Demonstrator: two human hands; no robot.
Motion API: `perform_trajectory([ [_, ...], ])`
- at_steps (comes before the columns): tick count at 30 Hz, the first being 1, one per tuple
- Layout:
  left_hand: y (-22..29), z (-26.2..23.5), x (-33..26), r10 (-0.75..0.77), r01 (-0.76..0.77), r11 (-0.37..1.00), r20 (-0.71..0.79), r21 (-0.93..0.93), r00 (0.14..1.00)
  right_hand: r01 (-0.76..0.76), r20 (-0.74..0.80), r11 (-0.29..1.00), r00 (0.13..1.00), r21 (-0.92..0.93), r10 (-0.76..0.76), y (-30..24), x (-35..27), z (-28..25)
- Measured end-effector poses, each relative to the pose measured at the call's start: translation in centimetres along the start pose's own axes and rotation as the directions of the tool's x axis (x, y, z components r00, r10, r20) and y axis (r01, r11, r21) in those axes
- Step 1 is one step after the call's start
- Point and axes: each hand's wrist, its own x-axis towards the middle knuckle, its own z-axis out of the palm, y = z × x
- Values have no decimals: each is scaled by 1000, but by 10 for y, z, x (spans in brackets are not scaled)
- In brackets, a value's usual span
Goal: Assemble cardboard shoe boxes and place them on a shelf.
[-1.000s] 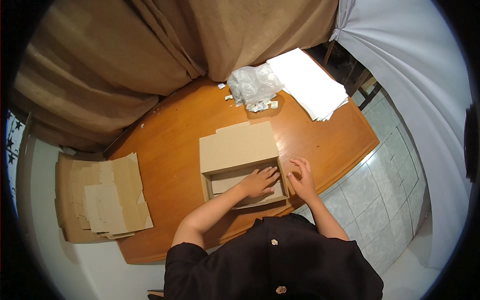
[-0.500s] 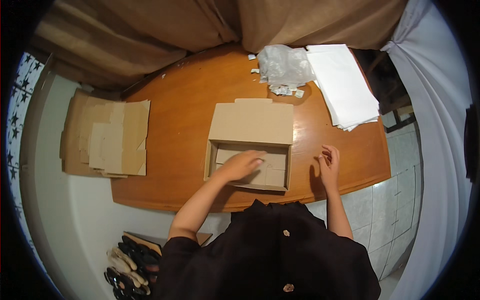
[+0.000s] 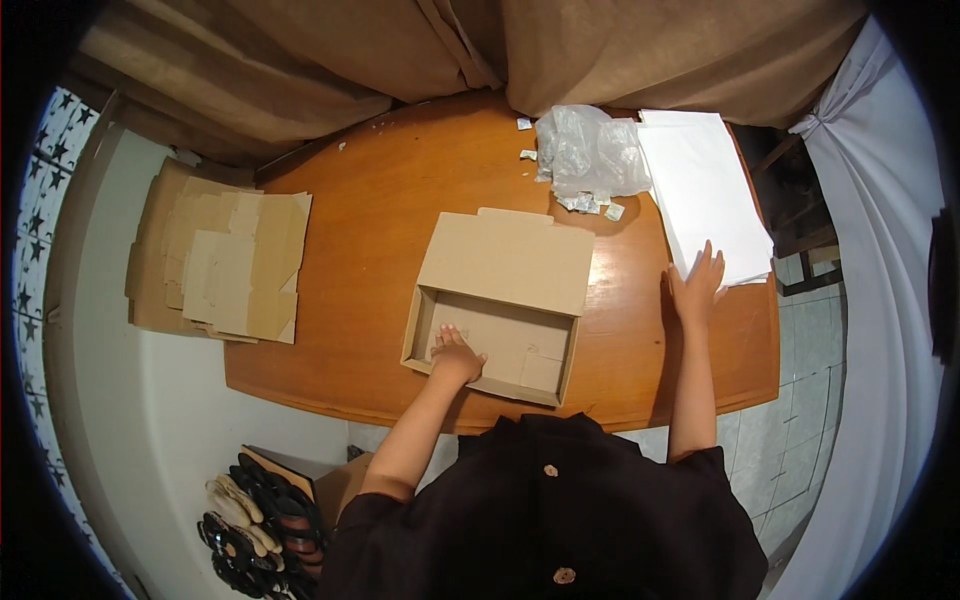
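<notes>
In the middle of the wooden table stands a cardboard box (image 3: 508,262) with its lid folded back, away from me. My left hand (image 3: 456,356) reaches over the front wall into the box, fingers spread, near the left part of its floor. My right hand (image 3: 697,287) is stretched out with its fingers apart at the near left edge of a stack of white paper sheets (image 3: 706,190). Whether its fingertips press on the paper or hover just over it, I cannot tell. Neither hand holds anything.
A pile of flattened cardboard pieces (image 3: 235,262) lies at the table's left end. Beside the paper is a clear plastic bag (image 3: 592,152) with small sachets (image 3: 583,203) around it. Several shoes (image 3: 255,525) stand on the floor at lower left. Brown curtains (image 3: 680,55) hang behind the table (image 3: 360,290).
My right hand has moved forward and right to the paper stack, its fingers now spread. My left hand has shifted left inside the box. The box looks slightly turned.
</notes>
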Motion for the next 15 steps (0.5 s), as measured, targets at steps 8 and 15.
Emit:
perform_trajectory([
  [8, 8, -50, -37, 102, -105, 994, -199, -4, 975, 118, -144, 984, 980, -136, -138, 41, -8, 20],
  [15, 28, -87, -87, 309, -480, 866, -605, -140, 734, 362, -341, 931, 872, -34, -352, 20, -30, -21],
])
